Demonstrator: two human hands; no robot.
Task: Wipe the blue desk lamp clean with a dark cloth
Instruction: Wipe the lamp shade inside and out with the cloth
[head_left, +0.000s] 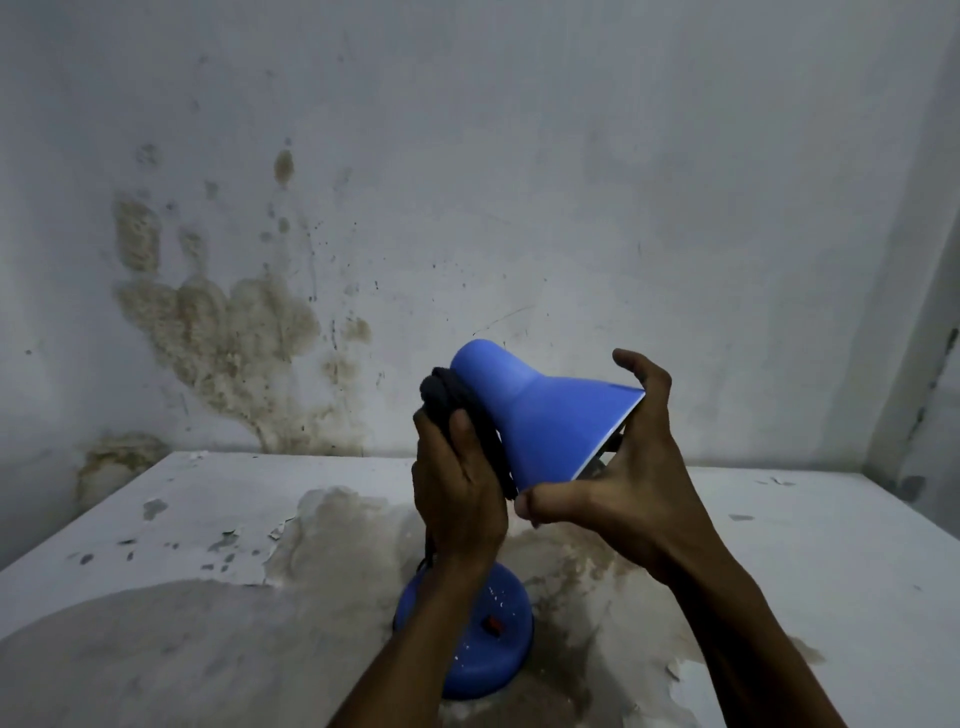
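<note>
A blue desk lamp stands on a white table. Its cone-shaped shade (540, 410) is tilted, with the open mouth facing right and down. The round blue base (483, 644) with a small red switch sits on the table below my arms. My left hand (457, 488) is closed around a bunched dark cloth (457, 400) and presses it against the left rear side of the shade. My right hand (623, 467) grips the rim of the shade, thumb under the lower edge and fingers over the top edge. The lamp's neck is hidden behind my left hand.
The white table (805, 571) has peeling paint and a large brown stain around the lamp base. A stained, mouldy wall (234, 322) rises right behind the table. A second wall or post (919, 364) closes the right side.
</note>
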